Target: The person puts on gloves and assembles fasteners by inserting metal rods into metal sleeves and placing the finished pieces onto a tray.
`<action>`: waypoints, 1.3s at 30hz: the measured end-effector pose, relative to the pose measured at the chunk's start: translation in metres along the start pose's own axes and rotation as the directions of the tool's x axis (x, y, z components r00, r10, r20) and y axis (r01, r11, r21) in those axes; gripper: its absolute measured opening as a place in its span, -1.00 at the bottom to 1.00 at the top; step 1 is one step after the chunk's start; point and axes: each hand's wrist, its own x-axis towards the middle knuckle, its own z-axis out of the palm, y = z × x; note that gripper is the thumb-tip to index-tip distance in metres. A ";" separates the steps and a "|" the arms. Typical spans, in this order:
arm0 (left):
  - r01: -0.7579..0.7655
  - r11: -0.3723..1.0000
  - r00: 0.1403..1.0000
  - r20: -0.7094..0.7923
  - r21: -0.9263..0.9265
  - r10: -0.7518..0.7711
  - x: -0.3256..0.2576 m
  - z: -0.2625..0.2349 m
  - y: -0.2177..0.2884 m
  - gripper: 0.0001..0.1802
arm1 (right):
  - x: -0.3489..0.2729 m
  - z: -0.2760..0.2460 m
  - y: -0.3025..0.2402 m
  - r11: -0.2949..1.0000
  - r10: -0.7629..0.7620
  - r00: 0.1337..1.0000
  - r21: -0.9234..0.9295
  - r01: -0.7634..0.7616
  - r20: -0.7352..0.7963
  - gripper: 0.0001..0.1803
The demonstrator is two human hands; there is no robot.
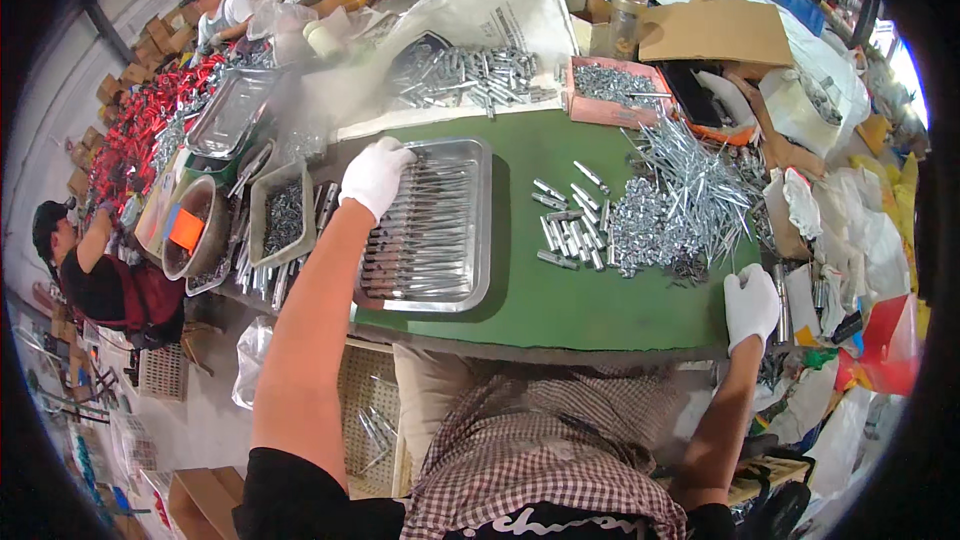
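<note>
My left hand [378,176], in a white glove, is at the far left corner of a shallow metal tray [484,210]. Its fingers are curled closed, and whatever they hold is hidden. Inside the tray, slim silvery metal rods [425,240] lie side by side in a row, with bare metal along the tray's right part. At the right edge of the green work surface [640,325] rests my right hand [750,306], also gloved, with its fingers curled in; I cannot make out anything in them. Short metal cylinders [575,225] lie loose between tray and right hand.
Piles of small metal sleeves [640,225] and thin pins [695,175] cover the right side. A pink box of small parts [615,90] stands behind them. Left of the tray sits a bin of dark screws [282,215]. Co-workers [110,270] are at the left and far side.
</note>
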 end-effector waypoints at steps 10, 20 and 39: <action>-0.139 0.990 0.987 0.089 0.026 0.137 0.009 -0.040 0.120 -0.82 | -0.027 -0.070 -0.018 0.955 0.043 0.999 0.294 -0.036 -0.020 -0.87; -0.428 0.895 0.895 0.075 -0.126 0.439 -0.042 -0.035 0.216 -0.86 | -0.050 -0.069 -0.042 0.843 -0.365 0.916 0.477 0.249 0.168 -0.85; -0.436 0.787 0.877 -0.009 -0.437 0.481 -0.059 -0.057 0.304 -0.63 | -0.079 -0.030 -0.052 0.776 -0.574 0.818 0.333 0.536 0.023 -0.82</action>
